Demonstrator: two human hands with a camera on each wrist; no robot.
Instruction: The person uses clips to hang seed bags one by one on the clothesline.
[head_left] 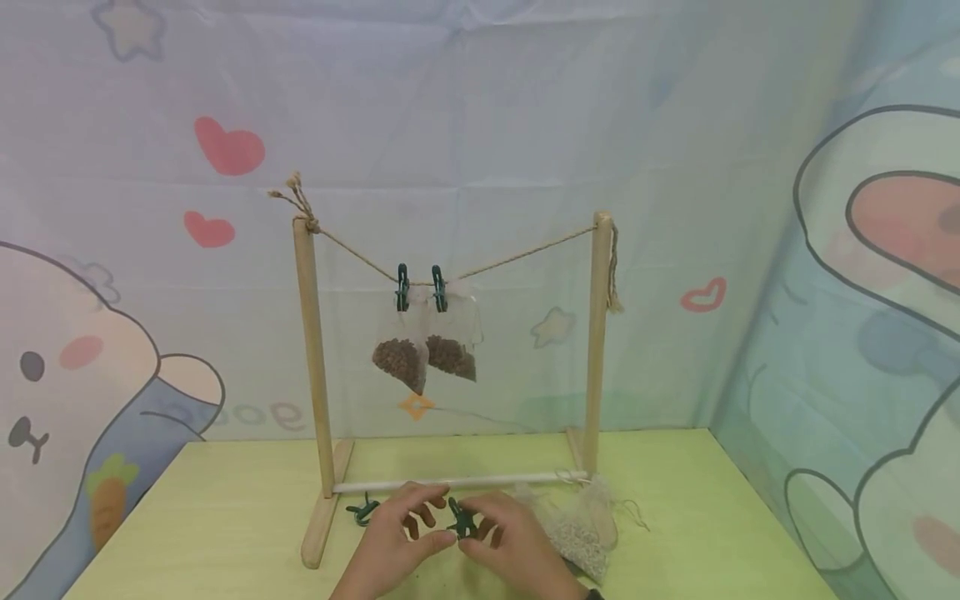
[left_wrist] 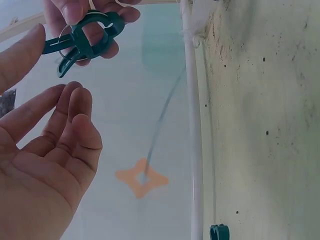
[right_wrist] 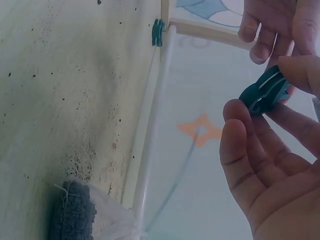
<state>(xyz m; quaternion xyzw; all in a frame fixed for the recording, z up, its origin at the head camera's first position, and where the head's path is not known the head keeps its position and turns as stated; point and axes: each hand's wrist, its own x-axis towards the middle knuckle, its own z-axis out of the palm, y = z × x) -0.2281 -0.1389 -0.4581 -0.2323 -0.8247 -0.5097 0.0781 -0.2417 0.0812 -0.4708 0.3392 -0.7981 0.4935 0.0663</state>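
Note:
A dark green spring clip (head_left: pixel 461 518) is pinched between the thumb and fingers of my right hand (head_left: pixel 517 537), low in front of the wooden frame. My left hand (head_left: pixel 401 537) is just left of it, fingers loosely bent with a gap inside them. In the left wrist view, the left thumb tip comes right up to a handle of the clip (left_wrist: pixel 82 42). The right wrist view has the clip (right_wrist: pixel 265 92) between the right thumb and fingertips. Two mesh bags of brown bits (head_left: pixel 401 362) hang from the rope (head_left: pixel 536 250) by green clips (head_left: pixel 402 287).
Another green clip (head_left: pixel 363 508) lies on the table (head_left: pixel 225 500) by the frame's left foot (head_left: pixel 322 521). Mesh bags with pale grains (head_left: pixel 577 537) lie to the right of my right hand. A white bar (head_left: pixel 510 482) joins the wooden posts (head_left: pixel 597 350) low down.

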